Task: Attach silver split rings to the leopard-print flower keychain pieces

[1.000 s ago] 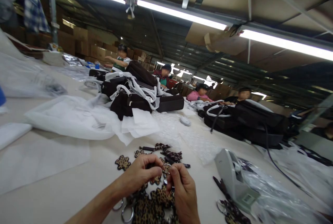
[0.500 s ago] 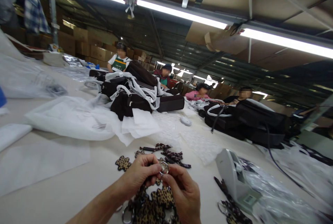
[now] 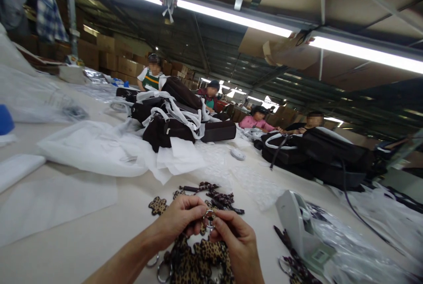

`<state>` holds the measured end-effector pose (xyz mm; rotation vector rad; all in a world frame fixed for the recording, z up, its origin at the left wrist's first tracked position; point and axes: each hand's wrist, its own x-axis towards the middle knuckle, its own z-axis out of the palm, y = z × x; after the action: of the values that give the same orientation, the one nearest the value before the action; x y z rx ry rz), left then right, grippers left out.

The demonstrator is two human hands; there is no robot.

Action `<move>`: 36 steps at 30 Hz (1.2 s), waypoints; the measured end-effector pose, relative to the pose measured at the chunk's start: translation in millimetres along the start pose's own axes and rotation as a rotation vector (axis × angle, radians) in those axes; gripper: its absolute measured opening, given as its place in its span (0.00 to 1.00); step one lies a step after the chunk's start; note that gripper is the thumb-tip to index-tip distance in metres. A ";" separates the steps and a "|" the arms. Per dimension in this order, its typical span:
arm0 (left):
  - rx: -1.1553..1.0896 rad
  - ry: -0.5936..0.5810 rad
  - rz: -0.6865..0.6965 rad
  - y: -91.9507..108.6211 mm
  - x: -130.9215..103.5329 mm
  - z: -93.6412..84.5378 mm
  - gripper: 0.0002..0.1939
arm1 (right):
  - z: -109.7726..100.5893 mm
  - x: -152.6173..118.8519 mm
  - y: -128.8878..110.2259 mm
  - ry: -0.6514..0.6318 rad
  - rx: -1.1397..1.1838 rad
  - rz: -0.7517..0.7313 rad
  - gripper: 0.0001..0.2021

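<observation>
Between my two hands is a small silver metal ring (image 3: 209, 218). The thumb and fingers of my left hand (image 3: 185, 215) pinch its left side. My right hand (image 3: 236, 231) pinches it from the right, with the fingertips nearly meeting. Right below them lies a pile of leopard-print charms (image 3: 198, 262), partly hidden by the hands and wrists. Another silver ring (image 3: 164, 271) shows at the pile's left edge. Just beyond my left hand a flower-shaped leopard charm (image 3: 158, 205) lies flat. Dark patterned ribbon strips (image 3: 223, 198) lie behind the fingers.
A grey-white tape dispenser (image 3: 300, 226) stands at the right, beside more dark ribbons (image 3: 295, 262) and clear plastic bags. Black bags with white-wrapped handles (image 3: 172, 130) are heaped ahead. White foam sheeting (image 3: 95, 147) lies left. Several people sit across the table.
My hands stay in nearly the same place. The ring between them has turned and now shows more plainly. The whole view has shifted slightly.
</observation>
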<state>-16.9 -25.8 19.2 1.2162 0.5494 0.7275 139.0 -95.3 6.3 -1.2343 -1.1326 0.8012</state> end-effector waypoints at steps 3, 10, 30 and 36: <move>-0.040 -0.028 -0.048 -1.7 0.1 0.8 0.18 | -1.3 2.2 7.8 -0.003 -0.016 0.018 0.12; -0.151 0.019 -0.033 -11.2 3.8 2.6 0.19 | -2.2 2.4 17.4 -0.036 -0.159 -0.148 0.11; 0.108 0.157 0.108 -7.2 2.8 7.9 0.09 | 13.6 -3.4 20.6 -0.039 -0.114 -0.127 0.08; 0.173 0.188 0.049 -8.5 3.4 5.5 0.08 | 13.4 -4.2 21.7 -0.020 -0.098 -0.192 0.16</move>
<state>-9.0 -28.2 12.5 1.3324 0.7524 0.8548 127.3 -91.0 -16.3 -1.1795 -1.2981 0.6201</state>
